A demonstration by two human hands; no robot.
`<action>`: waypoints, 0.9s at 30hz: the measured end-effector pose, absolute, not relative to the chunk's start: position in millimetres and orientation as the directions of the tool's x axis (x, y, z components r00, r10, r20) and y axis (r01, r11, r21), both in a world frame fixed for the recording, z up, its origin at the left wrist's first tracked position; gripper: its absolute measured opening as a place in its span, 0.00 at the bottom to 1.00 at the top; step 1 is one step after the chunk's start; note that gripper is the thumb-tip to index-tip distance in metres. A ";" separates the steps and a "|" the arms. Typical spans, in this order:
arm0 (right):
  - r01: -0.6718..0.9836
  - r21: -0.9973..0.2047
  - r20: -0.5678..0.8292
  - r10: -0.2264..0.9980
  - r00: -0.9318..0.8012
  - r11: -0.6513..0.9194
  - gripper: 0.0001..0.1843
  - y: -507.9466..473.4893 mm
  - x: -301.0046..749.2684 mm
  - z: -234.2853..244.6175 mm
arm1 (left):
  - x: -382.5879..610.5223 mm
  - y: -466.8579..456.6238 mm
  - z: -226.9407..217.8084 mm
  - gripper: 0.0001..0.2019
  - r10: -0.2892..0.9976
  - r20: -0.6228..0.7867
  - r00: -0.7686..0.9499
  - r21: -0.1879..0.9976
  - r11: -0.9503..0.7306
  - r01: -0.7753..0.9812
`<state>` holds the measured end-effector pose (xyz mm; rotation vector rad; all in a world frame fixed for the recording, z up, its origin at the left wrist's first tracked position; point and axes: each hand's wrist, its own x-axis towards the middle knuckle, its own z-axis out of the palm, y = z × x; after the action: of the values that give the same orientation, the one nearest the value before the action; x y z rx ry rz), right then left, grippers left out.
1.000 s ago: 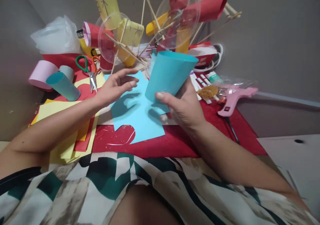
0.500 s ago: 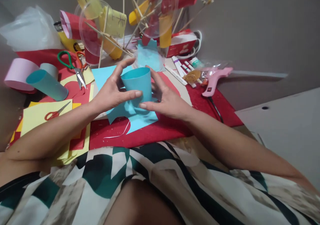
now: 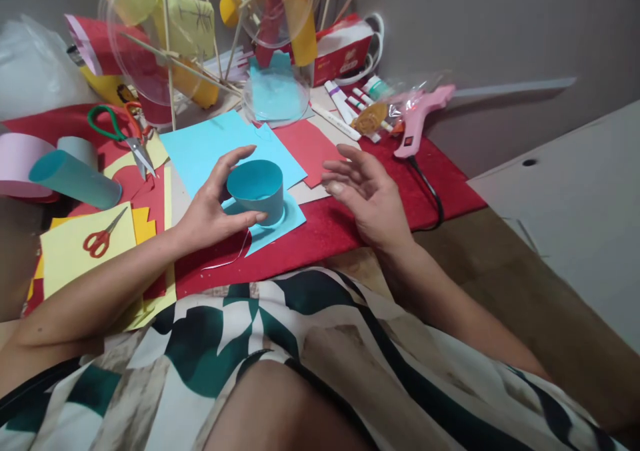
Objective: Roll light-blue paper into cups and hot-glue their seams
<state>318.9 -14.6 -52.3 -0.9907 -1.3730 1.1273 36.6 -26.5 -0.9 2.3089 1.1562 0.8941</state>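
A short blue paper tube (image 3: 263,201) stands upright on a cut piece of blue paper (image 3: 286,227) near the table's front edge. My left hand (image 3: 217,204) curls round its left side, thumb across the front and fingers behind, partly hidden by the tube. To the right of it, my right hand (image 3: 370,197) is raised off the tube, fingers apart, with nothing in it. Behind the tube lies a larger blue sheet (image 3: 205,144), beside a red paper sheet (image 3: 315,151).
At left are green-handled scissors (image 3: 117,131), red-handled scissors (image 3: 103,234) on yellow paper, and a longer blue tube (image 3: 75,181). A pink glue gun (image 3: 417,121) lies at right near markers (image 3: 340,104). Clear plastic discs with sticks and paper cups (image 3: 165,57) stand at the back.
My right hand has let go of the blue paper tube and moved right, opening. The tube has come down onto the blue paper, my left hand staying round it. The view has shifted slightly.
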 end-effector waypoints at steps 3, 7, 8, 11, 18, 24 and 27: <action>-0.040 -0.975 0.220 0.972 -0.081 0.218 0.28 -13.4 318.7 -55.2 | 37.9 -28.3 -3.4 0.45 0.814 0.339 0.471 0.590 -0.574 0.568; -0.028 -0.974 0.228 0.971 -0.072 0.227 0.24 -15.3 316.6 -54.7 | 35.8 -30.0 -4.8 0.44 0.817 0.336 0.469 0.585 -0.571 0.576; -0.010 -0.972 0.235 0.969 -0.074 0.235 0.23 -17.0 315.3 -54.2 | 34.6 -30.4 -4.8 0.44 0.809 0.345 0.476 0.574 -0.583 0.575; 0.127 -0.948 0.279 0.955 -0.104 0.291 0.19 -23.3 311.0 -52.9 | 30.4 -32.5 -3.5 0.46 0.768 0.357 0.532 0.534 -0.635 0.559; 0.637 -0.477 0.424 0.794 -0.437 0.605 0.17 -21.3 314.8 -51.7 | 25.5 -38.7 -4.5 0.51 0.775 0.315 0.549 0.561 -0.618 0.551; 0.663 -0.239 0.395 0.694 -0.601 0.710 0.15 -1.5 323.6 -44.2 | 27.8 -40.1 -10.4 0.50 0.813 0.248 0.527 0.655 -0.541 0.527; 0.648 -0.192 0.361 0.667 -0.651 0.737 0.16 6.9 328.1 -41.0 | 27.0 -39.1 -12.7 0.51 0.819 0.238 0.522 0.685 -0.523 0.508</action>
<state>328.1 6.9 -41.0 -1.0079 -2.5286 0.0633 27.0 -39.1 -12.7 2.2186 1.0760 0.7492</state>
